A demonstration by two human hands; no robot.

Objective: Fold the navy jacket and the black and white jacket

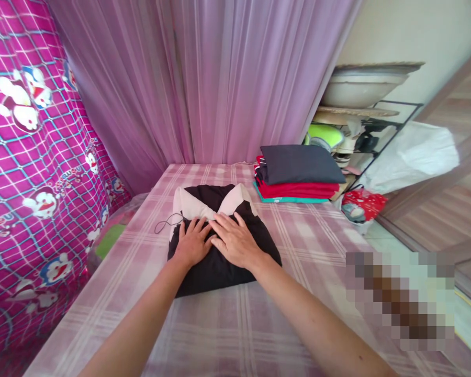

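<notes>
Both hands are flat on a folded black-and-cream garment lying on the desk, which wears a pink plaid cloth. Left hand and right hand sit side by side, nearly touching, fingers spread apart and pressing down rather than clamped on anything. Nothing is pinched, just palms on fabric.

The garment looks soft and floppy, probably light, likely a hoodie or similar, since a thin black drawstring curls out just left of the left fingertips. The cream panels sit right past the fingertips, the black bulk under and behind the palms. My guess is it won't hold its shape if lifted from one corner; the fold would slump open. It doesn't look slippery or fragile, and the plaid cloth underneath may drag along with it. If I had to pick a hold, I'd slide the fingers under the two side edges, just outboard of each hand, so the folded bundle is supported from below.

Well beyond the right fingertips, off to the right, there's a stack of folded clothes: dark grey on top, red, then teal. A lilac curtain hangs far past the fingers.
</notes>
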